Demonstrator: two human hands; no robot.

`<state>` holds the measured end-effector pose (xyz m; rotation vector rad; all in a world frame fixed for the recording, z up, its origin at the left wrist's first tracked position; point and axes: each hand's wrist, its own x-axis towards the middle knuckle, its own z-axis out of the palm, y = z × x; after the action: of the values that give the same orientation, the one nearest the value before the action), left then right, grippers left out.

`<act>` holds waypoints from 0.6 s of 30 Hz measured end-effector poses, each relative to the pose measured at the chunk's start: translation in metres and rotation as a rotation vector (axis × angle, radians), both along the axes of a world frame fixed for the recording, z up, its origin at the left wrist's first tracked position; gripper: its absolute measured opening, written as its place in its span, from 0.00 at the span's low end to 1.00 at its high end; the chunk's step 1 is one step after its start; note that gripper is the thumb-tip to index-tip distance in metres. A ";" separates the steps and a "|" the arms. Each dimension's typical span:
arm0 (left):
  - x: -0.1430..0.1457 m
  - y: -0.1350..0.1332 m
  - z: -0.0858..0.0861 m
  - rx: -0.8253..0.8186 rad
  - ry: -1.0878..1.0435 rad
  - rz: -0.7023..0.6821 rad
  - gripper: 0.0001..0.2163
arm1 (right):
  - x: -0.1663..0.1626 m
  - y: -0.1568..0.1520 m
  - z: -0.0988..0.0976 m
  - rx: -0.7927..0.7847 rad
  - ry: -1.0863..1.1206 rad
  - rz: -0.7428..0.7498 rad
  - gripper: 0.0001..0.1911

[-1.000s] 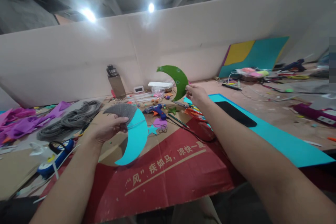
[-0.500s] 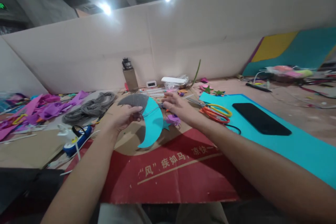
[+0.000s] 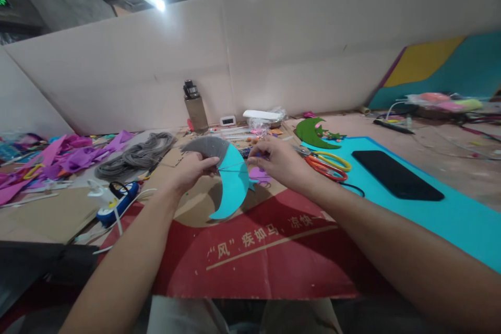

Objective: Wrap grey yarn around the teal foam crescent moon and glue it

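Observation:
A turquoise crescent moon cutout (image 3: 234,182) is pinched by its inner edge in my left hand (image 3: 195,169), thumb on the front face. Grey yarn (image 3: 207,146) covers its upper part; the lower part is bare turquoise. From the wrapped part a thin strand of the yarn crosses the front toward my right hand (image 3: 274,159). There the thumb and fingers are closed on the strand, just right of the crescent's outer edge. Below, a red and brown cardboard sheet (image 3: 266,266) lies across the table's front.
Scissors with orange and yellow handles (image 3: 329,164) and a black phone (image 3: 397,175) lie on a turquoise sheet (image 3: 465,224) at right. A green crescent (image 3: 313,133) lies behind. At left are a grey yarn bundle (image 3: 135,156), a blue power strip (image 3: 117,209) and purple scraps (image 3: 86,156). A bottle (image 3: 195,109) stands behind.
The green crescent, which stood edge-on behind my right hand, now lies over with its face showing. My right fingers have drawn together on the yarn strand. The view has shifted slightly.

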<state>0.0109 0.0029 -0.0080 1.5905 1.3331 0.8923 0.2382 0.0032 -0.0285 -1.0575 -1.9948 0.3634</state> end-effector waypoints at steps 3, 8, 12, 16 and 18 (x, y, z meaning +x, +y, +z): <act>-0.009 0.009 -0.007 0.032 -0.154 -0.006 0.11 | 0.001 -0.003 0.002 -0.295 0.138 0.096 0.10; -0.033 0.025 -0.014 0.054 -0.410 0.022 0.11 | 0.012 -0.003 0.010 -0.794 0.144 0.423 0.20; -0.038 0.026 -0.010 0.049 -0.454 0.011 0.11 | 0.041 0.019 0.011 -0.271 -0.039 -0.093 0.19; -0.036 0.024 -0.009 0.026 -0.396 -0.025 0.11 | 0.065 0.040 0.002 -0.116 -0.233 -0.431 0.16; -0.035 0.023 -0.010 0.020 -0.368 -0.037 0.11 | 0.062 0.046 -0.007 -0.153 -0.218 -0.423 0.15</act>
<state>-0.0237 0.0261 -0.0181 1.3786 1.0347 1.1160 0.3005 0.0490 -0.0352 -1.6364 -1.8844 0.1801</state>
